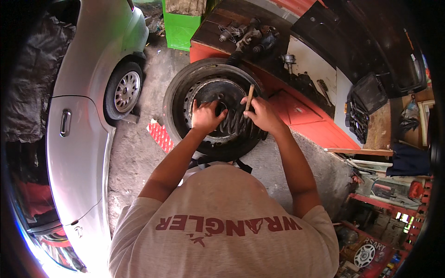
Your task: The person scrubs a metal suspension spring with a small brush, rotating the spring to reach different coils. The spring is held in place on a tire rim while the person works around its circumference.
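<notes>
A dark coil spring (230, 124) lies across the steel rim of a tyred wheel (178, 85) that rests flat in front of me. My left hand (207, 116) is at the spring's left end, thumb and forefinger curved around it and the other fingers over the rim. At the opposite end, my right hand (264, 115) grips a short wooden stick (250, 96) that stands nearly upright. The stick's lower end is hidden by my fingers, beside the coils.
A silver car (81, 125) stands to my left, its wheel (126, 90) close by. Greasy metal parts (250, 37) lie on a red-fronted bench (296, 113) ahead. An open black tool case (364, 104) sits farther right. Red-and-white cardboard (160, 135) is on the floor.
</notes>
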